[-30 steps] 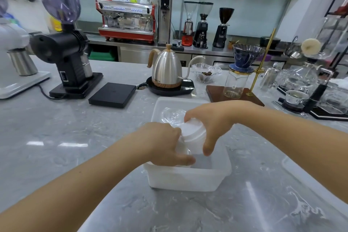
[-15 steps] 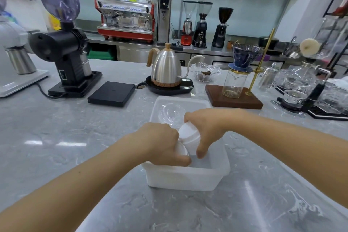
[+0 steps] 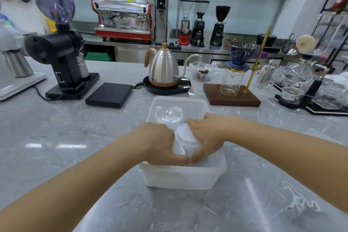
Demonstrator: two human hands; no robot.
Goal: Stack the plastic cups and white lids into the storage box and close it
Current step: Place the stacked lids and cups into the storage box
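A translucent white storage box point(image 3: 178, 179) stands open on the grey marble counter in front of me. Inside it, at the far end, lie clear plastic cups point(image 3: 169, 114). A stack of white lids point(image 3: 185, 135) lies on its side in the near half of the box. My left hand point(image 3: 156, 142) grips the stack from the left, fingers curled over it. My right hand point(image 3: 207, 134) grips it from the right, thumb under its near side. The thumbs of both hands nearly meet at the box's front. The box's own cover is not in sight.
Behind the box stand a black scale point(image 3: 110, 94), a steel gooseneck kettle point(image 3: 163, 68) on its base and a pour-over stand on a wooden board point(image 3: 232, 98). A black grinder point(image 3: 60, 51) is at the left, glassware point(image 3: 301, 79) at the right.
Both hands have lowered the stack of white lids deeper into the near half of the box. The hands have come closer together at the front.
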